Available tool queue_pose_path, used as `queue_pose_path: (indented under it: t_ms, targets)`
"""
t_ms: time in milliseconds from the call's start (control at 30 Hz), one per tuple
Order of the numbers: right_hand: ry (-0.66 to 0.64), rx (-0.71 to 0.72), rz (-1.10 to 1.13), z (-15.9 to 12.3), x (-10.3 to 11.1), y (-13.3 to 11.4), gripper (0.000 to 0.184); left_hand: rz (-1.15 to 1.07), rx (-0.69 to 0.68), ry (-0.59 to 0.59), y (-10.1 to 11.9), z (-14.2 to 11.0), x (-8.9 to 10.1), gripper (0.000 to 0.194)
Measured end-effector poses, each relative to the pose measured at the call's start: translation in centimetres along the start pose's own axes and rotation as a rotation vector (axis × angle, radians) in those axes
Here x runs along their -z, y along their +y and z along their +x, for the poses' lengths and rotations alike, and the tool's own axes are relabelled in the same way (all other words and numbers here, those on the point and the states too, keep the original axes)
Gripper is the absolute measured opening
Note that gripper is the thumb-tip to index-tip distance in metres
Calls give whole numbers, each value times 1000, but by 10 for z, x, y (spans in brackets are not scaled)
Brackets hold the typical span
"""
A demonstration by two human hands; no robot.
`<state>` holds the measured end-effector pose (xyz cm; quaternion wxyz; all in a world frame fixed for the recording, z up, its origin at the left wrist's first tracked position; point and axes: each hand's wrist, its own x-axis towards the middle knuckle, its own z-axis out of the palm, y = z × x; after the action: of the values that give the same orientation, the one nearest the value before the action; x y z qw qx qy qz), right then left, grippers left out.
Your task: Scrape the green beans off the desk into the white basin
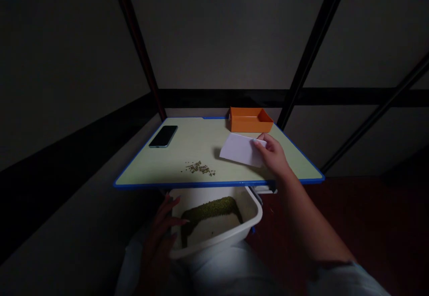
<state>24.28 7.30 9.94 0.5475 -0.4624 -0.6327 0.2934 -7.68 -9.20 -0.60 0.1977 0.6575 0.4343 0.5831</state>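
My right hand (273, 155) pinches the right end of a white sheet of paper (241, 149), held above the table. To the left of the paper lies a scatter of small greenish-brown grains (199, 168) on the tabletop. Below the table's front edge, a white tub (253, 222) rests at my lap, with a heap of green grains (214, 209) along its far side and part of its floor bare. My left hand (164, 224), in shadow, has its fingers spread at the tub's left rim, some reaching over it.
A pale folding table (197, 137) with a blue edge stands in front of me. A phone (163, 136) lies at its left, and an orange open box (250, 121) sits at the back right. Dark-framed wall panels (221, 32) rise behind the table.
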Motion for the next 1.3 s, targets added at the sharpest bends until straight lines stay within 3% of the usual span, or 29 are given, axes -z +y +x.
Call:
queue_pose_path:
  t_ms: [133, 267, 367, 467, 1300]
  targets:
    - [89, 151, -100, -52, 3, -11, 27, 21, -2, -6, 0, 1, -1, 21]
    - [-43, 451, -176, -92, 0, -19, 9, 32, 20, 1, 3, 2, -1, 20]
    - [-173, 658, -298, -105, -5, -25, 17, 45, 30, -5, 2, 2, 0, 19]
    - [-229, 769, -363, -108, -9, -28, 19, 55, 37, -11, -1, 1, 1, 20]
    - [-217, 770, -565, -109, -20, -12, 26, 78, 11, -47, -7, 0, 4, 24]
